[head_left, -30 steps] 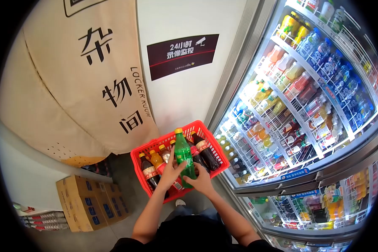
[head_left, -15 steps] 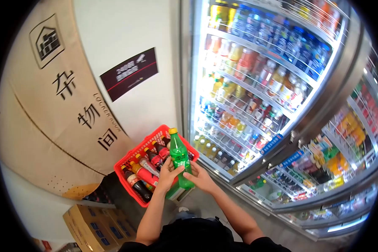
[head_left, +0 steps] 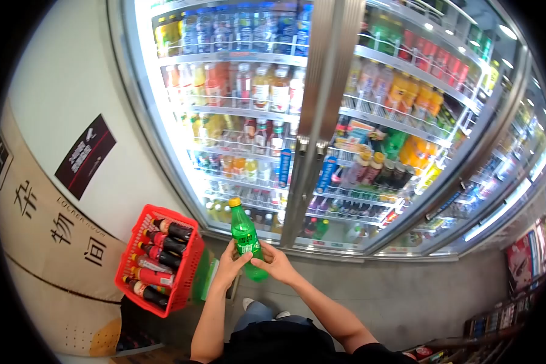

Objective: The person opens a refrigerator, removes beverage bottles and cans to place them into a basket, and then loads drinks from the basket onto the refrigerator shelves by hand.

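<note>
A green bottle with a yellow cap (head_left: 244, 233) is held upright, slightly tilted, in front of my body. My left hand (head_left: 229, 267) wraps round its left side and my right hand (head_left: 274, 264) grips its lower right side. To the left of my hands stands a red basket (head_left: 190, 267) with several bottles lying in it, among them dark ones (head_left: 173, 229) and one with a red label (head_left: 155, 277). The basket and the held bottle are apart.
Glass-door fridges (head_left: 324, 121) full of drinks run across the front and right. At the left are a white wall with a dark sign (head_left: 85, 156) and a beige curtain (head_left: 48, 242). Grey floor (head_left: 370, 291) stretches right. Shelves with goods (head_left: 503, 318) stand at the lower right.
The view has swung right, towards the fridges. The green bottle, still in both hands, was in front of the basket and is now to its right.
</note>
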